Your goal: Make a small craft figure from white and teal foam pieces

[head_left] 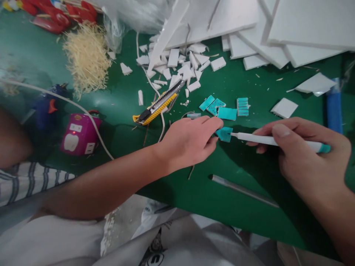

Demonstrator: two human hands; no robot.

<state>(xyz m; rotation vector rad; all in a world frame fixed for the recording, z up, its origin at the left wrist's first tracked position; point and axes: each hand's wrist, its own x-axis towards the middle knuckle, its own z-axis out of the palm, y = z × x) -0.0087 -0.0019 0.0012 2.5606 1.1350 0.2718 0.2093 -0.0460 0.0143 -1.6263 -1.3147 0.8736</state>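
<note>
Between the thumb and fingers of my left hand (191, 140) is a small teal-coloured foam piece (225, 134), held just over the green table. My right hand (307, 155) grips a white marker (257, 139) with a teal end, and its tip touches the right edge of that piece. Just beyond lie more coloured bits: a plain teal rectangle (226, 113), a dotted piece (215, 106) and a striped piece (243, 106). A teal marker cap (193, 115) rests behind my left hand.
A yellow utility knife (158, 104) lies beside a heap of white foam scraps (180, 68). White foam boards (313, 26) are stacked at the back right. A metal rod (244, 190) lies near the front edge. At left are a magenta power adapter (80, 133), a cable and a blue glue gun (48, 107).
</note>
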